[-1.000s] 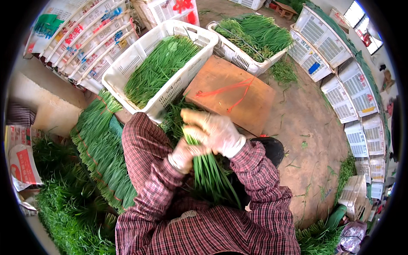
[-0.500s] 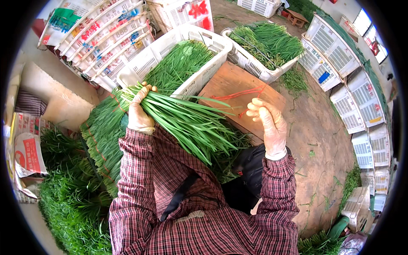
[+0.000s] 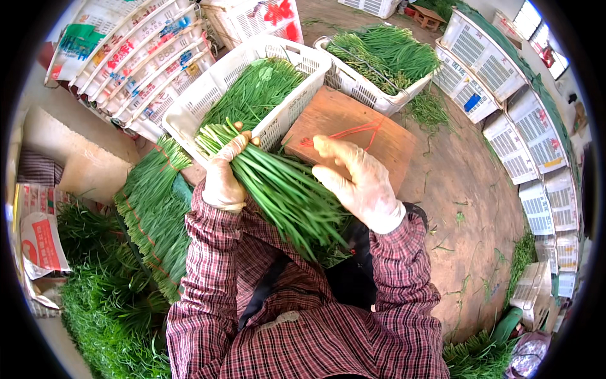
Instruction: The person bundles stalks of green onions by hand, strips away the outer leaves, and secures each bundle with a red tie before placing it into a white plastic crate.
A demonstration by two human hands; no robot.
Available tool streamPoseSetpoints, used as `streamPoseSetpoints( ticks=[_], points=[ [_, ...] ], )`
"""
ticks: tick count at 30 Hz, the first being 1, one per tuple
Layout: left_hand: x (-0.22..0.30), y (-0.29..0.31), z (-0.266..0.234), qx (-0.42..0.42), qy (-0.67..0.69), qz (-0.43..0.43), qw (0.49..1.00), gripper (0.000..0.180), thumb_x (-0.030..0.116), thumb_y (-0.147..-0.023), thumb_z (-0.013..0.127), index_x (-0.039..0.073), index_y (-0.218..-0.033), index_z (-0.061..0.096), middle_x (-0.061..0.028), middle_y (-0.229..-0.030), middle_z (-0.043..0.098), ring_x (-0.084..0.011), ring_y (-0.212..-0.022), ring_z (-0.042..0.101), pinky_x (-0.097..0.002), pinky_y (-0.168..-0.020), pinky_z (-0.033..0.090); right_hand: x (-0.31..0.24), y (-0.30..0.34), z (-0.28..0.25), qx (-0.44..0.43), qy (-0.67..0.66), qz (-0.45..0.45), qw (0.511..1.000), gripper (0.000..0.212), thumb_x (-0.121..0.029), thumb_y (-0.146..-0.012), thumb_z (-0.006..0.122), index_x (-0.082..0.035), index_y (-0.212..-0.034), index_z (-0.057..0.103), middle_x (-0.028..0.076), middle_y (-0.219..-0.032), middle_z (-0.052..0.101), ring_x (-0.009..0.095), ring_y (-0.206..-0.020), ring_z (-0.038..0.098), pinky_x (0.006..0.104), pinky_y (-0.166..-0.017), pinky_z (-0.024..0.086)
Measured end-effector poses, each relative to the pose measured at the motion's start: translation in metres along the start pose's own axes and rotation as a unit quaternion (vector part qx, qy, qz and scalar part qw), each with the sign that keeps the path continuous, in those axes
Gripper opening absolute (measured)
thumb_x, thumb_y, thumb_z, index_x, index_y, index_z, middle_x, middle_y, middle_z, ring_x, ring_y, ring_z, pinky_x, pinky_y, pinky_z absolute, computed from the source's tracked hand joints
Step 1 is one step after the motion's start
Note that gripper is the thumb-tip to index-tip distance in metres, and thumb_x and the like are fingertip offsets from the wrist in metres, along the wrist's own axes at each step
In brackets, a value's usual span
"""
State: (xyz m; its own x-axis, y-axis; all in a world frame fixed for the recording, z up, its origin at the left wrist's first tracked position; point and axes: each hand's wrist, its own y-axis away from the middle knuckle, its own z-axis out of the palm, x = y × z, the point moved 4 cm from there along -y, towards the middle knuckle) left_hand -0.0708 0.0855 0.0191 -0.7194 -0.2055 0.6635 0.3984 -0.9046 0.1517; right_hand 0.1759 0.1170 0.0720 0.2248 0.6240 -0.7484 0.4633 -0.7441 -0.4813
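Note:
My left hand [image 3: 228, 174], in a thin pale glove, is wrapped round a bunch of garlic chives [image 3: 287, 192] near its pale cut ends. The long green leaves fan down and to the right in front of me. To the right of the bunch is my right hand [image 3: 360, 183], also gloved. It is open, thumb and fingers apart, with nothing visible in it. Beyond it stands a wooden box or stool [image 3: 334, 120] with a reddish-brown top, where thin red ties [image 3: 369, 132] lie.
A white crate [image 3: 189, 95] of chives stands ahead, beside a second filled crate [image 3: 341, 76]. Tied bunches [image 3: 151, 202] are stacked at my left, with loose greens [image 3: 107, 316] nearer me. Stacked white crates [image 3: 486, 57] line the right; nested ones [image 3: 139, 63] stand far left.
My right hand has moved left toward the chives, and its fingers have gone from bunched together to spread. The left hand and bunch have shifted slightly right and turned, leaves pointing further down.

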Motion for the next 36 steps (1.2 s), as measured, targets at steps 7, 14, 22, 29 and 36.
streamPoseSetpoints(
  ticks=[7, 14, 22, 29, 36],
  points=[
    [-0.008, -0.014, -0.021, 0.046, 0.101, -0.013, 0.994, 0.030, -0.003, -0.084, 0.070, 0.002, -0.112, 0.059, -0.0111, -0.097, 0.066, -0.0262, -0.091, 0.065, -0.0395, -0.086, 0.057, -0.027, 0.039, 0.006, -0.084, 0.016, -0.062, 0.994, 0.010, -0.014, -0.086, 0.072, -0.009, -0.094, 0.071, 0.008, -0.082, 0.071, 0.025, -0.069, 0.069, 0.0338, -0.060, 0.055],
    [-0.013, -0.005, -0.029, 0.018, 0.168, -0.023, 0.985, 0.026, 0.000, -0.086, 0.069, 0.001, -0.111, 0.060, -0.0100, -0.100, 0.066, -0.0274, -0.100, 0.064, -0.0413, -0.096, 0.054, -0.011, 0.050, 0.011, -0.027, 0.130, -0.066, 0.989, 0.016, -0.012, -0.084, 0.072, -0.011, -0.100, 0.070, 0.006, -0.093, 0.072, 0.024, -0.073, 0.069, 0.0332, -0.063, 0.055],
    [-0.015, 0.002, -0.032, 0.034, 0.193, -0.010, 0.981, 0.027, 0.001, -0.088, 0.068, 0.000, -0.113, 0.059, -0.0101, -0.102, 0.066, -0.0270, -0.103, 0.063, -0.0405, -0.098, 0.053, -0.021, 0.047, 0.014, -0.018, 0.171, -0.090, 0.981, 0.015, -0.010, -0.082, 0.072, -0.015, -0.097, 0.071, 0.003, -0.088, 0.069, 0.023, -0.072, 0.067, 0.0335, -0.061, 0.054],
    [-0.013, 0.009, -0.025, -0.004, 0.219, 0.035, 0.975, 0.026, 0.003, -0.090, 0.065, 0.002, -0.116, 0.059, -0.0074, -0.103, 0.064, -0.0247, -0.101, 0.063, -0.0397, -0.095, 0.055, -0.025, 0.047, 0.014, -0.040, 0.191, -0.088, 0.977, 0.020, -0.015, -0.080, 0.075, -0.017, -0.100, 0.072, 0.000, -0.083, 0.066, 0.022, -0.068, 0.065, 0.0336, -0.059, 0.053],
    [-0.015, 0.009, -0.026, -0.033, 0.240, 0.035, 0.970, 0.024, 0.006, -0.092, 0.065, 0.002, -0.115, 0.060, -0.0064, -0.099, 0.064, -0.0228, -0.096, 0.063, -0.0394, -0.089, 0.055, -0.035, 0.045, 0.018, -0.052, 0.242, -0.124, 0.961, 0.027, -0.021, -0.076, 0.079, -0.020, -0.102, 0.074, -0.005, -0.092, 0.065, 0.016, -0.075, 0.066, 0.0299, -0.064, 0.054]
  ],
)
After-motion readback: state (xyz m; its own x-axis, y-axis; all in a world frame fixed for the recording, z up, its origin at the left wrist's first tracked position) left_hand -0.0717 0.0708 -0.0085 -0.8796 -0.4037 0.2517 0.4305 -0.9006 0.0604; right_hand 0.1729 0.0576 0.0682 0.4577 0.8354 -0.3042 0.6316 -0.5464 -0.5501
